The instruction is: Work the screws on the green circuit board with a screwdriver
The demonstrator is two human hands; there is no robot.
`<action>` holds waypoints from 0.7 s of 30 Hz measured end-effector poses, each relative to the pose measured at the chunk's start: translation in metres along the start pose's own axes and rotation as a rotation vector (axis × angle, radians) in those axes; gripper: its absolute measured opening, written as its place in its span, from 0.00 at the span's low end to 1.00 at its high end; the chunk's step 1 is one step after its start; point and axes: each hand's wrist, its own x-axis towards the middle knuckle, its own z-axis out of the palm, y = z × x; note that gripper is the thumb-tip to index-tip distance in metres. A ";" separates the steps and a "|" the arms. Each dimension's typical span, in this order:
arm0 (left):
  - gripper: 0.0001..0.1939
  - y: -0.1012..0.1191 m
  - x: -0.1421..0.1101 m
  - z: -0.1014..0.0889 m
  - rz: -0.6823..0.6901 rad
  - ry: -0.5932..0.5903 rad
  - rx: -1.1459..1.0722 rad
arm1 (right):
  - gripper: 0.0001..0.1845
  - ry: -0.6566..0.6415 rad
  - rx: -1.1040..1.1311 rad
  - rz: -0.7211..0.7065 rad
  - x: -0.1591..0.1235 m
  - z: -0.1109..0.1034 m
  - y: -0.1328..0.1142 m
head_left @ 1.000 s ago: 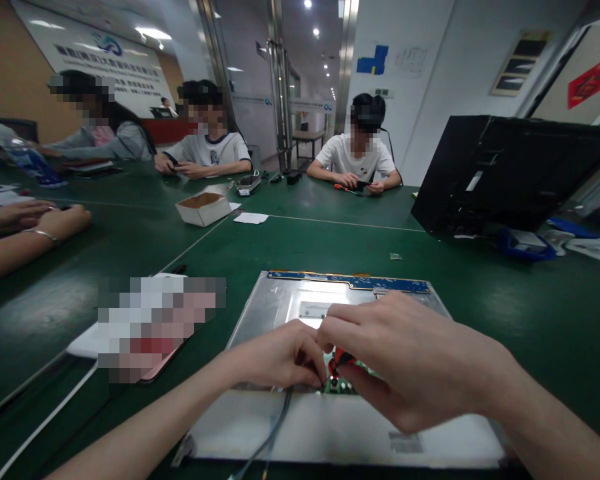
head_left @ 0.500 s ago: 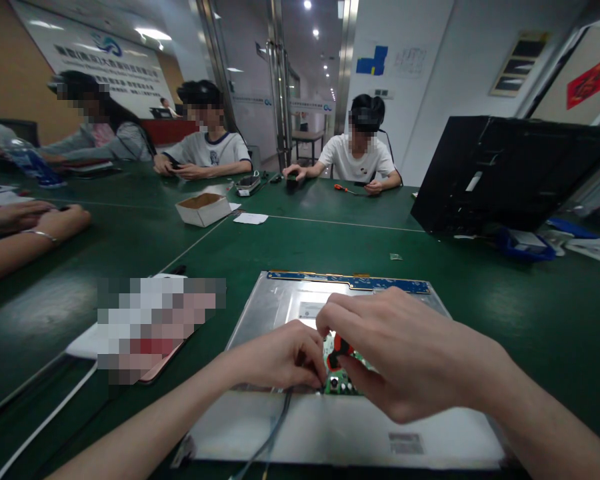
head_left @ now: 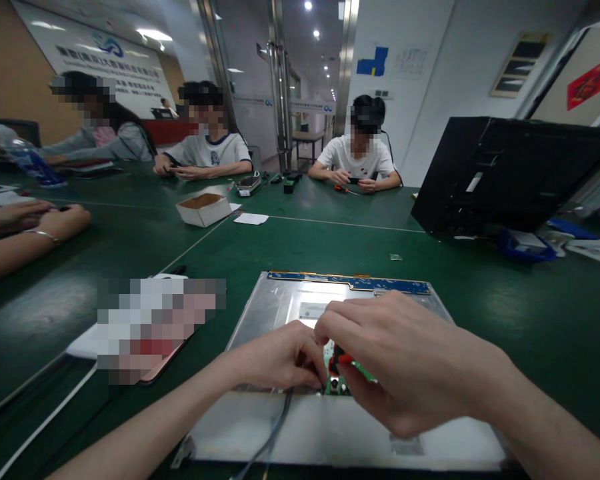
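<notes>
A metal-backed flat display panel [head_left: 260, 320] lies in front of me, with a blue circuit strip [head_left: 320, 279] along its far edge. On its near middle part sits a green circuit board [head_left: 344, 387], mostly covered by my hands. My right hand [head_left: 400, 360] is closed round the orange-and-black handle of a screwdriver [head_left: 336, 363] over the board; its tip is hidden. Beside it, my left hand [head_left: 293, 357] pinches at the board's left edge, and what lies between its fingertips cannot be made out. Dark cables [head_left: 280, 423] run from under that hand toward me.
A phone [head_left: 160, 363] and white cable [head_left: 55, 417] lie left on the green table [head_left: 330, 240]. Farther off are an open white box [head_left: 204, 212] and a paper slip [head_left: 251, 219]. A large black casing [head_left: 510, 173] stands right, beside a blue tray [head_left: 525, 245]. Co-workers sit around.
My right hand has turned and dipped slightly on the screwdriver, while my left hand stays put. Across the table, a person's hand has left a dark object and moved to the other hand.
</notes>
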 end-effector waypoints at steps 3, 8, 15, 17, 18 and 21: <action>0.05 0.001 -0.001 0.000 -0.007 0.001 -0.004 | 0.05 0.005 -0.020 0.001 0.000 0.000 0.000; 0.05 -0.003 0.000 0.002 0.009 0.003 -0.007 | 0.07 0.005 -0.085 0.047 -0.002 0.002 0.001; 0.06 -0.002 -0.001 0.001 -0.011 0.001 -0.017 | 0.06 0.005 0.002 0.009 -0.002 0.000 -0.001; 0.06 0.001 -0.001 0.001 -0.019 0.010 -0.008 | 0.07 0.006 0.003 -0.006 -0.001 0.000 -0.001; 0.06 0.002 -0.001 0.001 -0.017 0.013 0.001 | 0.07 0.011 -0.012 -0.004 -0.001 0.000 -0.001; 0.05 0.005 -0.001 0.000 -0.001 0.016 0.031 | 0.06 0.021 -0.076 0.036 0.000 0.002 0.000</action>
